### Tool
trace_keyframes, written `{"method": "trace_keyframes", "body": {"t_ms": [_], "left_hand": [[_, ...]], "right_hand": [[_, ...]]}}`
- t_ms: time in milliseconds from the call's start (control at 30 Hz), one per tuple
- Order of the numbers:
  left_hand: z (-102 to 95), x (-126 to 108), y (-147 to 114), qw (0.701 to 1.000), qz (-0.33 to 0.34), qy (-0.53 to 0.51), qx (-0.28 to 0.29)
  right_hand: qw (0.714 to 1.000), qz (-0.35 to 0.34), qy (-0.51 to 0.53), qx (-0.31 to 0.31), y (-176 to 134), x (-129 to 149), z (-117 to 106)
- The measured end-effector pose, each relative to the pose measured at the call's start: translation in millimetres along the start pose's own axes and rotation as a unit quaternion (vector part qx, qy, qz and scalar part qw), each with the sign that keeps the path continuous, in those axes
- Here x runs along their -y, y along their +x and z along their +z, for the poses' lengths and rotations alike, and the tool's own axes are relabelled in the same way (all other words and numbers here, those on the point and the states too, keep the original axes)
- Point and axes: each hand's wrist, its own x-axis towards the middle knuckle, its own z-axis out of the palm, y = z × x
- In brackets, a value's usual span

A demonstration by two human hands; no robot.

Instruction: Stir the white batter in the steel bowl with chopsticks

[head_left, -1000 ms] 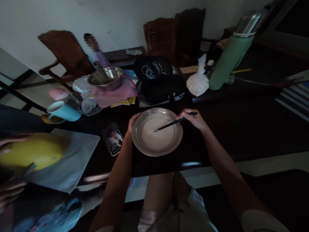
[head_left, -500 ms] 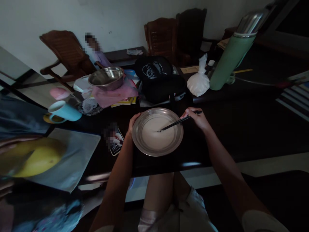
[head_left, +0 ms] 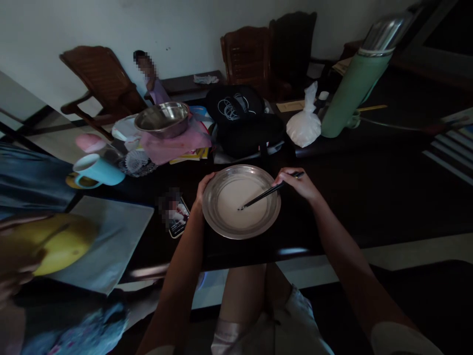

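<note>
Fingers of your right hand [head_left: 297, 183] close around black chopsticks [head_left: 264, 195], their tips in the pale liquid [head_left: 234, 197] filling the middle of a metal bowl [head_left: 242, 235]. Your left hand [head_left: 203, 190] holds the bowl by its left edge. The bowl sits directly in front of you, its near rim close to the front edge of the dark tabletop [head_left: 369, 192], above your lap. On your right, the tabletop offers wide room beyond your wrist. The left is tighter: a phone [head_left: 178, 229] lies just beside your forearm, and past it a gray sheet [head_left: 125, 241] reaches toward you, with another person's blurred hands at a yellow fruit [head_left: 70, 241]. Ahead, a black bag [head_left: 249, 138] stands near the far rim, leaving a narrow strip. A knotted plastic bag [head_left: 303, 129] of white contents and a green flask [head_left: 351, 98] border the space at the far right.
</note>
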Motion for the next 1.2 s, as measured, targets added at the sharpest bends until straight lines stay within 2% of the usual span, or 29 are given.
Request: {"method": "trace_keyframes", "body": {"t_ms": [67, 133, 233, 400, 500, 600, 767, 867, 1000, 1200], "left_hand": [[0.1, 0, 1, 1.000, -0.005, 0.003, -0.004], [1.0, 0, 1, 1.000, -0.003, 0.007, -0.009], [2.2, 0, -4, 0.999, 0.039, 0.012, -0.030], [2.6, -1, -13, 0.998, 0.046, 0.023, -0.041], [3.9, -2, -12, 0.997, 0.052, 0.018, -0.051], [6.4, -3, -8, 0.999, 0.026, 0.018, -0.037], [6.1, -1, -13, 0.998, 0.042, 0.005, -0.037], [3.6, 1, -18, 0.998, 0.056, -0.010, -0.035], [1.0, 0, -12, 0.999, 0.029, 0.005, -0.018], [-2.3, -4, 3, 0.999, -0.032, 0.020, 0.016]], "right_hand": [[1.000, -0.004, -0.008, 0.000, 1, 0, 1], [1.000, -0.006, -0.005, -0.028, 1, -2, 0], [0.998, -0.005, 0.013, -0.056, 1, -4, -3], [1.000, 0.001, 0.005, -0.006, 0, 0, 1], [0.999, 0.001, -0.002, -0.040, 1, 0, 0], [0.997, 0.000, 0.013, -0.075, 1, -2, -3], [1.000, -0.005, 0.004, 0.004, 0, 0, 1], [1.000, -0.006, -0.004, -0.013, 1, 0, 1], [0.998, -0.007, 0.019, -0.056, 1, -3, -3], [1.000, -0.001, 0.001, 0.003, 1, -2, 1]]}}
